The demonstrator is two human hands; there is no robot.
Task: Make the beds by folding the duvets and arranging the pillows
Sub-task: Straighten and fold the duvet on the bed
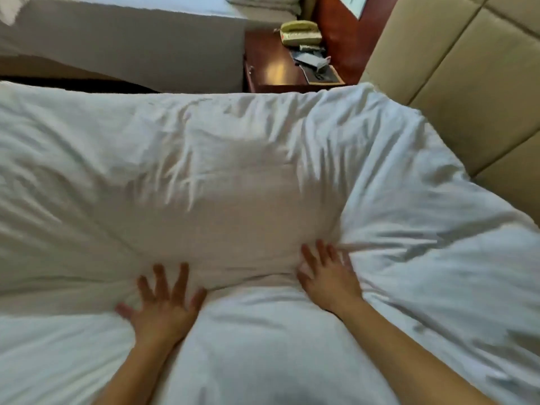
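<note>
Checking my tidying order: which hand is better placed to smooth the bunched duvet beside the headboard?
Likely right: the right hand lies open against that duvet fold, on the headboard side; the left hand presses farther away.

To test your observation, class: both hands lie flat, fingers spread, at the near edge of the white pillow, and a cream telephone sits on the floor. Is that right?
Not quite. The head view shows the cream telephone on the wooden nightstand, not on the floor. The left hand and right hand do lie flat, fingers spread, at the near edge of the white pillow.
</note>
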